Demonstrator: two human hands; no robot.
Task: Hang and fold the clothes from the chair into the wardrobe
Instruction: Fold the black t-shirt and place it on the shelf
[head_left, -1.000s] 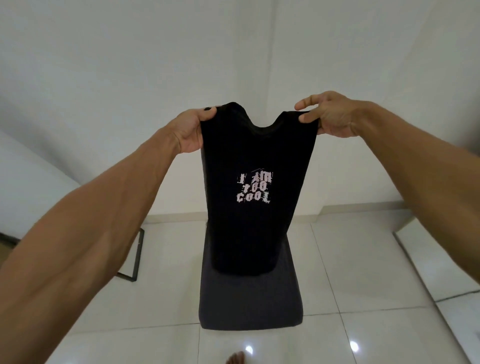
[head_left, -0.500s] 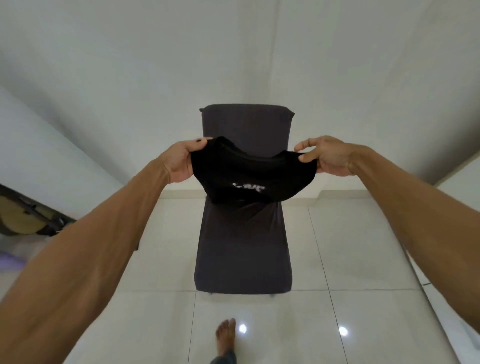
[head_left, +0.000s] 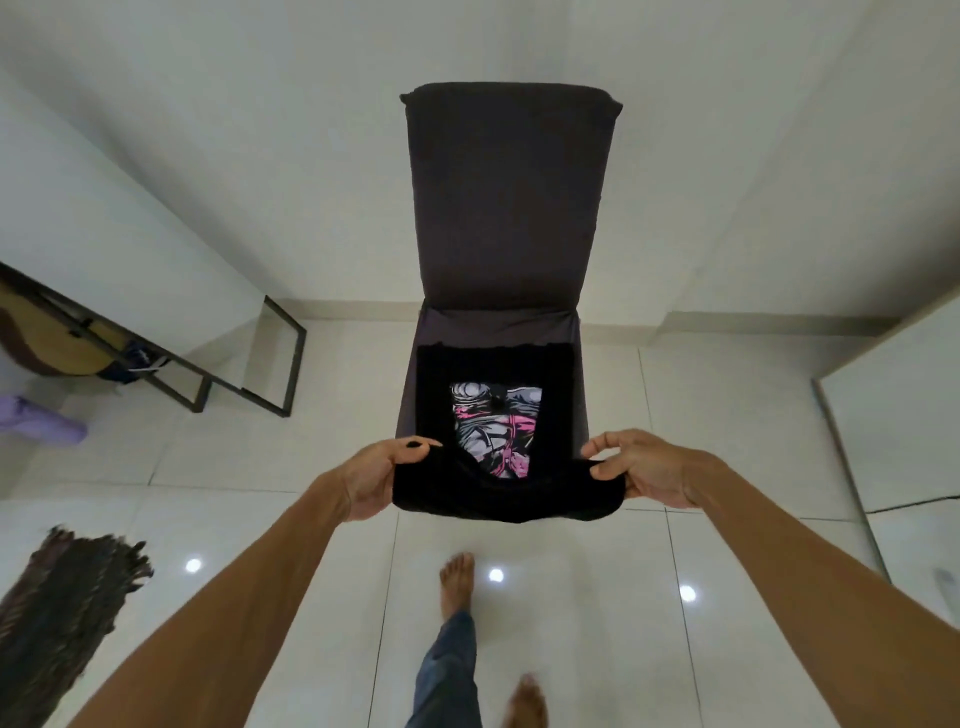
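Okay, both hands are gripping. My left hand (head_left: 376, 475) pinches the near-left corner of the black T-shirt (head_left: 498, 501), thumb on top, fingers curled under the cloth. My right hand (head_left: 647, 470) pinches the near-right corner the same way. Between the two grips the near edge runs as a thick dark roll, lifted just off the front of the seat and hanging a little toward me. The rest of the T-shirt lies flat on the seat of the chair (head_left: 506, 208), reaching away from my hands almost to the backrest, with a grey and pink print (head_left: 496, 426) face up just beyond my fingers. Sleeves not visible, maybe tucked under; can't tell.

Progress, my guess: mid-fold on this one garment. The sides seem in, and the fold over the print is not yet done. No other clothes show on the chair, so this may be the last one. Carrying it to the wardrobe is left. The wardrobe is not identifiable here, though a white panel (head_left: 898, 415) stands at right.

Around: glossy tiled floor (head_left: 260, 467), a fringed rug (head_left: 67, 592) at left, my bare foot (head_left: 457, 577) below.
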